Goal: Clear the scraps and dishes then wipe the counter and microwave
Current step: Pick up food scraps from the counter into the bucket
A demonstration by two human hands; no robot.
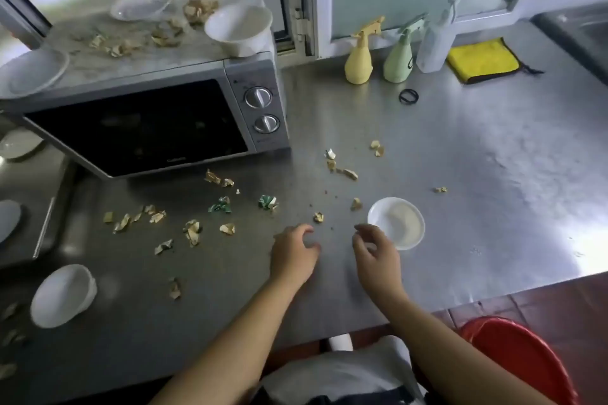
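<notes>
Surface: steel counter (477,158), littered.
Fingers: left hand (292,256) and right hand (375,251) loosely curled, nothing held.
Nearby: one scrap (318,217) just beyond the left fingertips; small white dish (396,222) beside the right hand.
Farther: microwave (158,122), topped with bowls and scraps.
Risk: crumbs could be brushed off the edge.

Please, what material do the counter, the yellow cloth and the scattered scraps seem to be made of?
Counter: probably stainless steel, brushed; it shows soft grey glare. Yellow cloth: likely microfibre, plush, with a dark stitched edge. Scraps: crumpled paper or foil wrappers, apparently; mostly gold-tan, creased, slightly shiny.
</notes>
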